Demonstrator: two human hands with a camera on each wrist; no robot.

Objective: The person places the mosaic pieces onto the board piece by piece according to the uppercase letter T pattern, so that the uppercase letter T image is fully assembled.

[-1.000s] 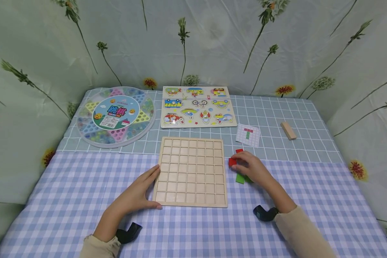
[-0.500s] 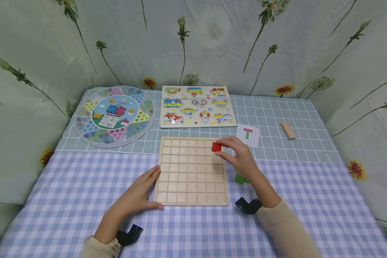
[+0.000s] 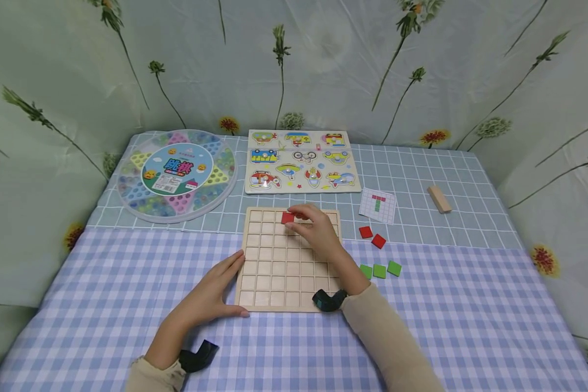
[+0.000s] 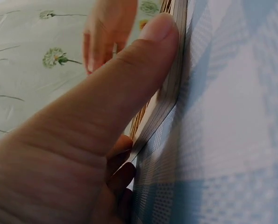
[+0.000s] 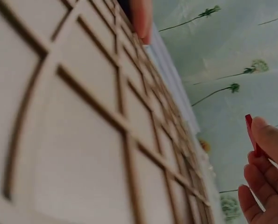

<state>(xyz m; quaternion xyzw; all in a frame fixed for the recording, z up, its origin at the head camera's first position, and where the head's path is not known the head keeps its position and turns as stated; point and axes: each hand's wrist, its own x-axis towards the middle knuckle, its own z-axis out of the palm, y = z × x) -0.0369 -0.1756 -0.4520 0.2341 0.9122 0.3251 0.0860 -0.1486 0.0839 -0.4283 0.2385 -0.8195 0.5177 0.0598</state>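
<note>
My right hand (image 3: 318, 233) pinches a red square tile (image 3: 287, 218) between thumb and fingers. The tile is over the back row of the wooden grid board (image 3: 279, 268), near its middle; the head view does not tell whether it touches. In the right wrist view the tile (image 5: 252, 135) appears edge-on, apart from the board's grid. My left hand (image 3: 208, 294) rests against the board's front left corner, fingers along the left edge and thumb at the front edge. Two red tiles (image 3: 366, 232) and three green tiles (image 3: 379, 271) lie right of the board.
A pattern card (image 3: 377, 206) with a red and green T lies behind the loose tiles. Further back are a vehicle puzzle board (image 3: 301, 163) and a round Chinese checkers box (image 3: 176, 177). A small wooden block (image 3: 439, 199) sits at the right.
The right hand has picked a red tile from those at the right and carried it left over the board's back row. The left hand has stayed at the board's corner.
</note>
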